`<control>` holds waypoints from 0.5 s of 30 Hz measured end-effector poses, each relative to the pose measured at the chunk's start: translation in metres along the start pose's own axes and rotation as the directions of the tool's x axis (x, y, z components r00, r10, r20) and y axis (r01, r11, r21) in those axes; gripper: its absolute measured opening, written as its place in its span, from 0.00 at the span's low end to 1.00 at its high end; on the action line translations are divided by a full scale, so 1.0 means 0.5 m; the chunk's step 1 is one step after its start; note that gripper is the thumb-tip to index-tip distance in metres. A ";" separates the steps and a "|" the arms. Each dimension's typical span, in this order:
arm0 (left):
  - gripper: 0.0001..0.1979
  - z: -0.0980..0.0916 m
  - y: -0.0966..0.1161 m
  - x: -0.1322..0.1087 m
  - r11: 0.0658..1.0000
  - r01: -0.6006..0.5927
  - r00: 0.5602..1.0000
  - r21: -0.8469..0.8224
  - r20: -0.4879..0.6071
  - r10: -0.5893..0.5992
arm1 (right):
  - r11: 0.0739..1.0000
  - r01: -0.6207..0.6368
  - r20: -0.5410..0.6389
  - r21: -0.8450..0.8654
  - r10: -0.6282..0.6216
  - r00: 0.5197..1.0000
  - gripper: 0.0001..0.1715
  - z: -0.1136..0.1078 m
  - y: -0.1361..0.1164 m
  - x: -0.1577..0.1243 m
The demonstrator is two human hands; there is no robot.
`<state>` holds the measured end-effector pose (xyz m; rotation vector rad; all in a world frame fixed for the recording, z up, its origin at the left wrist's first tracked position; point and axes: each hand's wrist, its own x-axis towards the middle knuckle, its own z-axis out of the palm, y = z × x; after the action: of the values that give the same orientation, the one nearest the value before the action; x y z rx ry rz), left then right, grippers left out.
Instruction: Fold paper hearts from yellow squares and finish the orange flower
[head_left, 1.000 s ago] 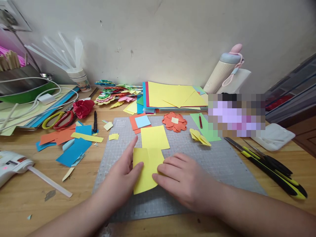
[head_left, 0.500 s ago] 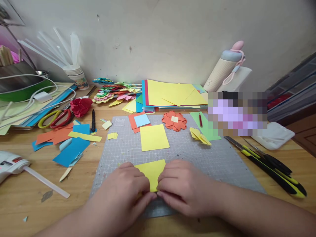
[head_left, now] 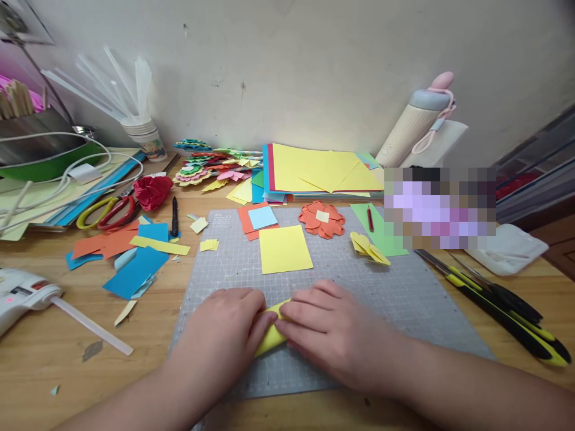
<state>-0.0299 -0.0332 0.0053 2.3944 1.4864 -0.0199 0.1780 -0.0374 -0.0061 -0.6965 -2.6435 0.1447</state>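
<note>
Both hands are closed on one sheet of yellow paper (head_left: 271, 343), now folded over into a narrow band on the grey cutting mat (head_left: 215, 371). My left hand (head_left: 220, 329) grips its left part, thumb on the paper. My right hand (head_left: 332, 335) presses the right part with its fingertips; most of the sheet hides under the hands. Just beyond them lies a flat yellow paper square (head_left: 286, 249). Behind it are an orange paper flower (head_left: 321, 220) and a light blue square (head_left: 263, 218) on an orange one. A folded yellow paper piece (head_left: 369, 248) sits to the right.
A box cutter (head_left: 503, 311) and scissors (head_left: 503, 293) lie at the right edge of the mat. On the left are a glue gun (head_left: 31, 296), paper scraps (head_left: 137, 272), red-handled scissors (head_left: 121, 212) and a black pen (head_left: 175, 216). Stacked coloured paper (head_left: 314, 170) stands by the wall.
The yellow sheet's far edge has come down toward me, so the sheet is now a narrow folded band. Both hands have shifted slightly, thumbs moving up onto the fold.
</note>
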 end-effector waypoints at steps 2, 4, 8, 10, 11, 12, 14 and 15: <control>0.12 -0.001 0.003 -0.002 1.000 -0.005 1.000 0.009 -0.018 0.005 | 0.999 0.024 0.058 -0.024 -0.023 0.998 0.13 0.004 -0.004 0.000; 0.10 -0.002 0.007 -0.007 0.999 -0.011 0.999 0.035 -0.030 0.012 | 1.000 0.025 0.079 -0.019 -0.023 0.997 0.13 0.007 -0.006 0.001; 0.15 -0.001 0.020 -0.028 0.994 -0.055 0.996 0.090 0.080 0.048 | 1.000 0.005 0.083 -0.005 -0.004 0.996 0.13 0.010 -0.009 0.000; 0.15 0.002 0.025 -0.039 0.988 -0.098 0.986 0.122 0.147 0.079 | 1.000 0.005 0.094 -0.009 -0.004 0.996 0.14 0.011 -0.011 -0.002; 0.15 0.004 0.028 -0.043 0.983 -0.116 0.980 0.142 0.180 0.090 | 1.000 0.004 0.095 -0.013 -0.002 0.995 0.14 0.012 -0.013 -0.003; 0.15 0.005 0.029 -0.046 0.976 -0.142 0.973 0.164 0.202 0.108 | 1.000 0.001 0.093 -0.015 0.000 0.996 0.14 0.012 -0.014 -0.004; 0.17 0.007 0.030 -0.050 0.960 -0.191 0.961 0.207 0.240 0.140 | 1.000 -0.006 0.086 -0.018 0.008 0.996 0.14 0.013 -0.016 -0.005; 0.18 0.008 0.029 -0.051 0.951 -0.214 0.955 0.223 0.251 0.156 | 1.000 -0.009 0.081 -0.019 0.010 0.997 0.14 0.013 -0.016 -0.006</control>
<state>-0.0282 -0.0621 0.0100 2.6120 1.2081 -0.4514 0.1741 -0.0457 -0.0113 -0.7239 -2.7223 0.1547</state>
